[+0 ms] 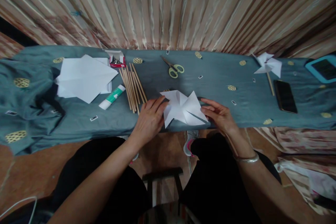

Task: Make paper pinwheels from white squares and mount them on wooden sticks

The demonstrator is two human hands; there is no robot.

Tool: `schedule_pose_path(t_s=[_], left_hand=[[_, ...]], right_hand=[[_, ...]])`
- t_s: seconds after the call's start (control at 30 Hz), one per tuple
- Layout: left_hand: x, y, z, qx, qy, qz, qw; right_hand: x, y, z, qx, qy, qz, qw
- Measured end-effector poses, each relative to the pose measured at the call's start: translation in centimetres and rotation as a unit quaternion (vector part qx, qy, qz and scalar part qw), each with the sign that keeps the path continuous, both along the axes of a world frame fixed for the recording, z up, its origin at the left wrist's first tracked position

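Observation:
A white paper pinwheel (181,108), cut and partly folded into blades, lies at the front edge of the cloth-covered table. My left hand (151,117) is closed on its left side, fingers bent at the paper's edge and the thumb hidden. At the right corner, my right hand (219,113) pinches the paper between thumb and fingers. Just left of my left hand lie several wooden sticks (132,87). Beyond the pinwheel are scissors (173,69) with pale green handles.
White paper sheets (84,77), a glue stick (112,97) and an open red box (117,59) of small metal pieces are on the left. A pinwheel on a stick (269,65), a black phone (285,96) and a blue-framed device (322,69) lie right. A curtain (168,10) hangs behind.

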State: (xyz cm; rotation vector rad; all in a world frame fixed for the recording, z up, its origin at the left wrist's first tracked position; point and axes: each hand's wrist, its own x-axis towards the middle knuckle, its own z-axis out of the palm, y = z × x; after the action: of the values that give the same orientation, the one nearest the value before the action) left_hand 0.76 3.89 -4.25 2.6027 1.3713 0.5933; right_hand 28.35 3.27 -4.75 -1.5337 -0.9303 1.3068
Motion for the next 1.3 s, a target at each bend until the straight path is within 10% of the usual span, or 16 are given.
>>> schedule_pose_path(t_s=[0.13, 0.33, 0.6, 0.77, 1.3], left_hand=[[-0.2, 0.9, 0.3, 0.012, -0.021, 0.023, 0.999], [-0.3, 1.7, 0.9, 0.022, -0.055, 0.037, 0.998], [1.4, 0.2, 0.5, -0.002, -0.077, -0.037, 0.996], [2.5, -0.6, -0.3, -0.029, -0.083, -0.064, 0.994], [2.9, -0.7, -0.5, -0.056, -0.104, -0.067, 0.991]], right_hand=[[-0.9, -1.2, -0.8, 0.019, 0.027, -0.077, 0.996], [-2.8, -3.9, -0.7, 0.089, -0.125, 0.092, 0.984], [-0.6, -4.5, 1.7, 0.220, -0.477, 0.231, 0.819], [-0.7, -4.3, 1.6, 0.279, -0.521, 0.286, 0.754], [-0.6, -2.5, 0.7, 0.287, -0.377, 0.305, 0.826]])
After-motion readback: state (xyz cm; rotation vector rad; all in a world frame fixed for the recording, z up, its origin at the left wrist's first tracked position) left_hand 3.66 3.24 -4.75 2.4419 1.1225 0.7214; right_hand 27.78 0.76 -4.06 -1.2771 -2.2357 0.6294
